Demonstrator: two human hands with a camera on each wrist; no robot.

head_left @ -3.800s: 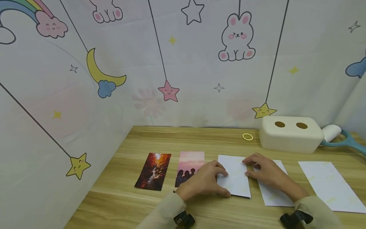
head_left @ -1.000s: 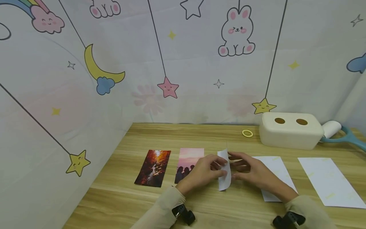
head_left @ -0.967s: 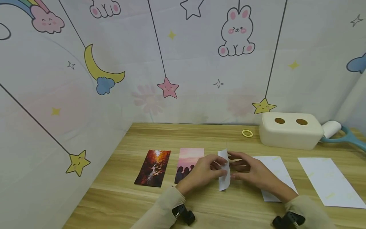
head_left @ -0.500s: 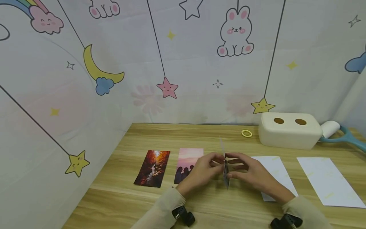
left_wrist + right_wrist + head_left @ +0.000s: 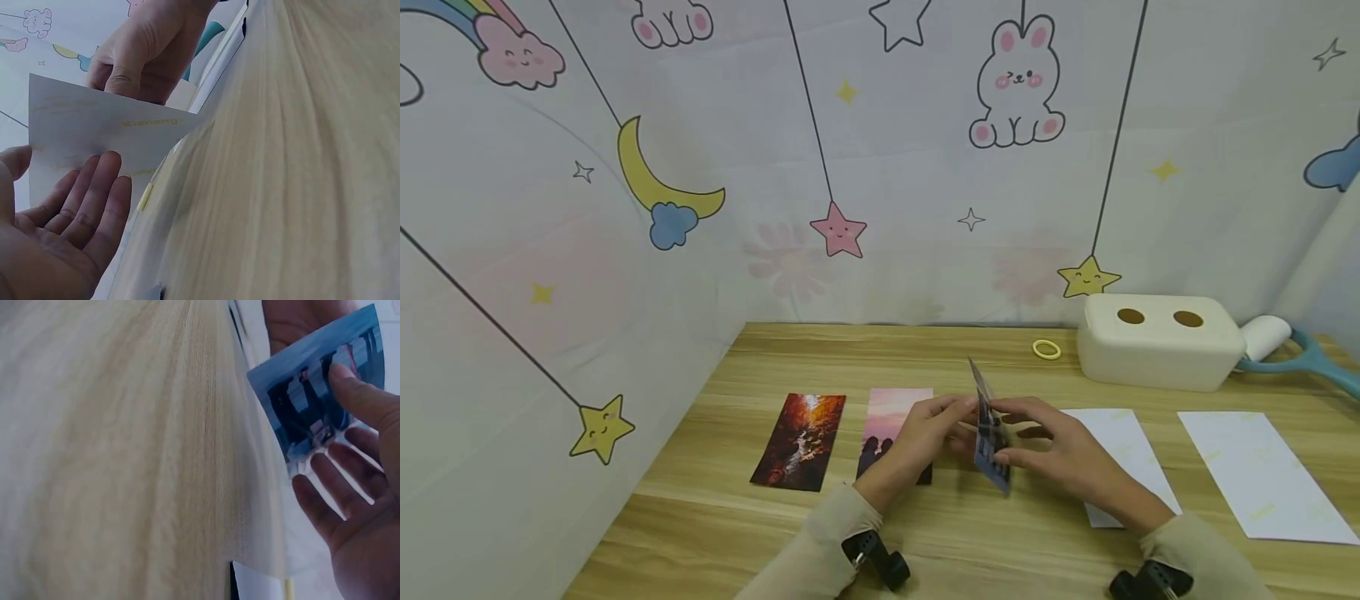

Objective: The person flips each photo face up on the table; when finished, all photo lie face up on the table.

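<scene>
While working above a pale brown wood-grain table (image 5: 820, 358), faces a white fabric backdrop (image 5: 910, 150) printed with a yellow crescent moon (image 5: 632, 162), a pink smiling star (image 5: 838, 231) and a white line-drawn rabbit (image 5: 1018, 100). Holds a thin, glossy blue photo print (image 5: 309, 403) on edge, slightly tilted, between both hands near the middle of the table. Rests the relaxed, nearly straight fingers of the left hand (image 5: 925, 437) against its yellow-lettered white back. Grips it with the right hand (image 5: 1063, 446), pressing the thumb on the picture side. Cannot tell whether its lower edge touches the wood. Has at the left, flat and apart, a dark orange glossy print (image 5: 799, 442) and a pink print with dark silhouettes (image 5: 901, 412), partly hidden behind the left hand. Has at the right two flat white rectangular sheets (image 5: 1266, 475), one partly covered by the right forearm. Has near the backdrop a cream rounded box with two oval holes (image 5: 1161, 354), between a pale yellow ring (image 5: 1047, 350) and a white cylinder (image 5: 1266, 336) beside a curved blue handle (image 5: 1311, 358). Wears beige sleeves (image 5: 812, 542).
</scene>
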